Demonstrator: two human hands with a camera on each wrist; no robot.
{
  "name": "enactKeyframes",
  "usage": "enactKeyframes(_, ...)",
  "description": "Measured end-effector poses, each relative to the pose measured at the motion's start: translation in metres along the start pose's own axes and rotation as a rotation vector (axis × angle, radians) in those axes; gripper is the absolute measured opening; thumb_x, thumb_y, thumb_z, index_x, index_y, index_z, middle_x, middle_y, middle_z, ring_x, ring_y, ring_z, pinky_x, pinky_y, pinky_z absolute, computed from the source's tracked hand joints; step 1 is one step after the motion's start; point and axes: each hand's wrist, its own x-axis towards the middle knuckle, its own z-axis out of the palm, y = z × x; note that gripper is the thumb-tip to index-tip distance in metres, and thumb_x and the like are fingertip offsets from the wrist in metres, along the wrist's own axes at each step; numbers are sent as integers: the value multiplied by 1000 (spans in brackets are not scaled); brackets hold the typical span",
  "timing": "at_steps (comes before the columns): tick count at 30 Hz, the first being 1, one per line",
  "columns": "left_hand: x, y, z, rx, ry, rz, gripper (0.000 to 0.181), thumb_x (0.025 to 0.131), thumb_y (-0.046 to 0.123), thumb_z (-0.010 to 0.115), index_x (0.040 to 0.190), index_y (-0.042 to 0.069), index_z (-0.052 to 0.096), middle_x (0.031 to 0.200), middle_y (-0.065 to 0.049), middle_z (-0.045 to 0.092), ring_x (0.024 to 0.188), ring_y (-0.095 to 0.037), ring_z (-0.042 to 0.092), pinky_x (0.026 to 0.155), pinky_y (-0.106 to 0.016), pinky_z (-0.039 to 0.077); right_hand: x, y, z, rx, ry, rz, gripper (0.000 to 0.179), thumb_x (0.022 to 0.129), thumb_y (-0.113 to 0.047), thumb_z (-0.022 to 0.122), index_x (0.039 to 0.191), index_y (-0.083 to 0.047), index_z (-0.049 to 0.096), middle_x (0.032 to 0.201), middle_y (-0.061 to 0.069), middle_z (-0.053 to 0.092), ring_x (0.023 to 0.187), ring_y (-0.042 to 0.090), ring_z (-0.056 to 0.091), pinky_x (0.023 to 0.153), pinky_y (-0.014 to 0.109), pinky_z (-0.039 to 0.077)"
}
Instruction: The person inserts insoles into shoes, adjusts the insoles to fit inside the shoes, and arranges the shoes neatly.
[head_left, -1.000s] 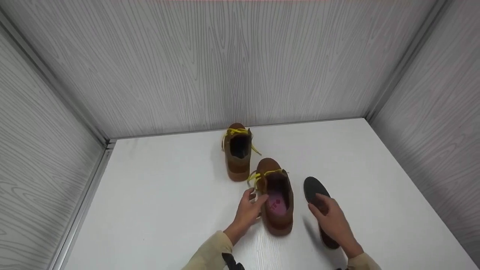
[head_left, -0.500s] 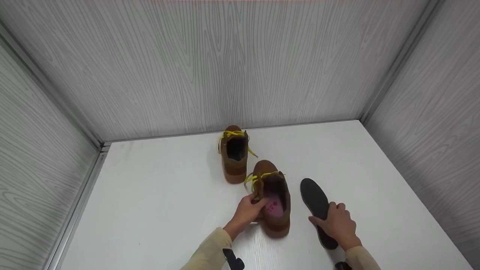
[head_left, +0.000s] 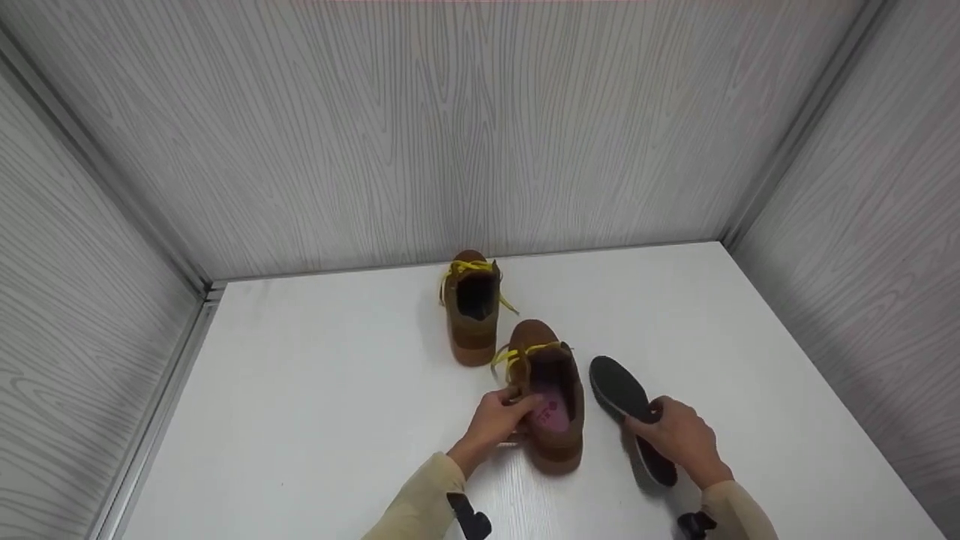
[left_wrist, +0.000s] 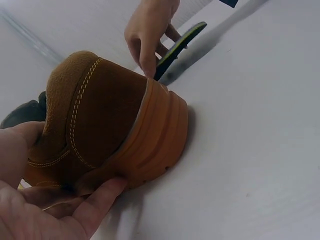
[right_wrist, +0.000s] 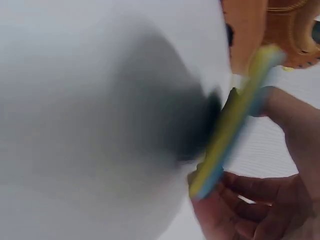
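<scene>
A brown shoe (head_left: 559, 450) with yellow laces stands on the table, a pink insole (head_left: 553, 411) with a printed mark inside it. My left hand (head_left: 491, 424) grips its left side, thumb over the opening's rim; in the left wrist view, fingers lie along the tan sole (left_wrist: 155, 135). To the right, my right hand (head_left: 681, 435) pinches a dark insole (head_left: 616, 386) by its middle, thumb on one edge and fingers on the other. The right wrist view shows this insole's edge (right_wrist: 230, 125), blurred yellow and blue, tilted above the table.
A second brown shoe (head_left: 474, 341) with yellow laces stands farther back, near the rear wall (head_left: 420, 135). Grey wood-grain panels also rise at the left and right sides of the white table (head_left: 322, 375).
My left hand has closed on the shoe's side. My right hand has come down onto the dark insole, taken hold of it and tilted it, shifting its front slightly left.
</scene>
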Motion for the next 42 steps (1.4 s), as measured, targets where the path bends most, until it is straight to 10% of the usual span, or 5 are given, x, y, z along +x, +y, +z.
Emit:
enactKeyframes(11,4,-1,7,-10,18,2,50,83,43,71,112,3,64,89,-4,65,73,-14,63,65,-37,55,-37,-45,-60,216,24,-159,46,83,-38,70,113,-4,64,89,1,66,79,13,61,64,32,48)
enactKeyframes(18,3,-3,7,-4,16,2,46,85,41,69,113,5,65,89,-4,65,73,-15,61,64,-35,54,-64,-73,-80,249,-146,-285,34,83,-31,72,103,-4,67,81,0,64,70,13,62,56,30,50)
enactKeyframes(23,3,-3,8,19,32,15,44,86,38,67,115,5,66,92,-4,67,75,-15,63,65,-35,54,-63,-88,-77,152,-218,-304,25,80,-26,69,93,-5,68,75,0,62,60,12,58,53,30,49)
enactKeyframes(32,3,-4,14,46,74,41,27,88,28,66,102,5,69,83,-2,64,72,-15,61,62,-37,54,-41,-129,-57,-7,-117,-267,18,70,-19,70,73,-4,61,61,1,56,51,13,55,48,29,46)
enactKeyframes(42,4,-2,18,17,34,54,32,86,36,70,100,6,70,85,-1,66,72,-13,60,67,-34,52,-12,-150,-30,-160,-5,-298,34,71,-20,75,89,6,63,71,10,59,59,21,57,55,38,52)
